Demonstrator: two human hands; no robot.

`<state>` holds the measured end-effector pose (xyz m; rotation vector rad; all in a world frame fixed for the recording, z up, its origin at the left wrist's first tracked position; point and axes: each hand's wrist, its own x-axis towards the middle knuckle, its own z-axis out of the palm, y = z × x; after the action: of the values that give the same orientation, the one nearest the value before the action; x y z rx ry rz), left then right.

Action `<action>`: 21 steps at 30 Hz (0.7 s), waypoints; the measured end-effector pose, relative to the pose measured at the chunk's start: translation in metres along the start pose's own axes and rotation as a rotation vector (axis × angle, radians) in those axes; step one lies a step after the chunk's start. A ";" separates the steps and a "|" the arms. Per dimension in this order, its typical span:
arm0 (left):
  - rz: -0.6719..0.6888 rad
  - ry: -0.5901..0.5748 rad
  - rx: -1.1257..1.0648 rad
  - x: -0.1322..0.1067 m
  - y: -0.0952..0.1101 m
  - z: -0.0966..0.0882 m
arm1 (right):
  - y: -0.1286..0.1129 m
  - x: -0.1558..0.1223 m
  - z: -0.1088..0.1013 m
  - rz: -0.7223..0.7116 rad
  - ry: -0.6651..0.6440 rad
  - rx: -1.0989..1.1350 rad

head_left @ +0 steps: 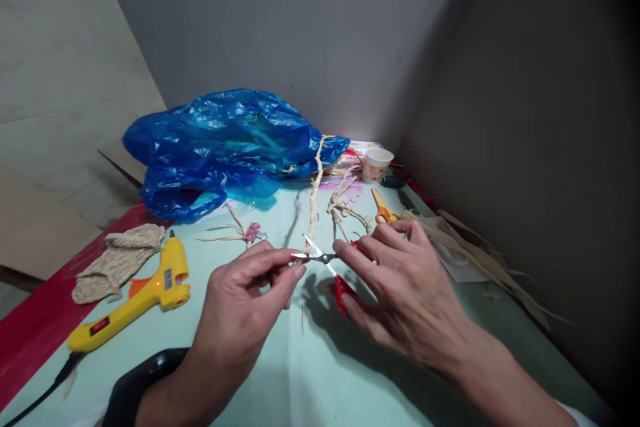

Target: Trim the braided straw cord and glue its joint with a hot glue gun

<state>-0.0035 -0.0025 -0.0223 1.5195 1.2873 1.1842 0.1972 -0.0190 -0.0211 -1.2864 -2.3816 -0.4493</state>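
Note:
Between thumb and fingers, my left hand (250, 293) pinches the near end of a long, pale twisted fibre cord (315, 203). The cord runs away from me toward the blue bag. My right hand (400, 280) grips small scissors (341, 290) by their red handles. Their blades are parted and lie at the cord's end, close to my left fingertips. Whether the blades touch the cord, I cannot tell. Beyond my right hand lies a bundle of knotted fibre strands (345, 203).
A yellow glue gun (167, 277) and a woven fibre piece (120, 260) lie at left. Behind are a blue plastic bag (225, 140), a binder clip (253, 232) with strands, and a paper cup (377, 165). Orange-handled scissors (384, 210) and dry fibre strips (480, 260) lie at right.

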 end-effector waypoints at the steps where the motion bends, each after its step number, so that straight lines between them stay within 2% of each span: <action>1: 0.000 0.002 0.004 0.000 0.000 0.000 | 0.001 0.000 0.000 -0.002 0.003 0.017; 6: 0.016 0.005 -0.039 0.001 0.003 -0.001 | 0.002 0.000 -0.001 -0.041 0.021 0.032; 15: -0.002 0.035 -0.126 0.001 -0.002 -0.002 | -0.001 0.000 -0.002 -0.082 0.151 -0.088; 21: -0.020 -0.007 -0.158 0.001 -0.007 -0.003 | 0.001 0.000 -0.001 -0.102 0.198 -0.114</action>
<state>-0.0083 -0.0006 -0.0280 1.3919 1.1726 1.2362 0.1982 -0.0194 -0.0203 -1.1138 -2.2886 -0.7179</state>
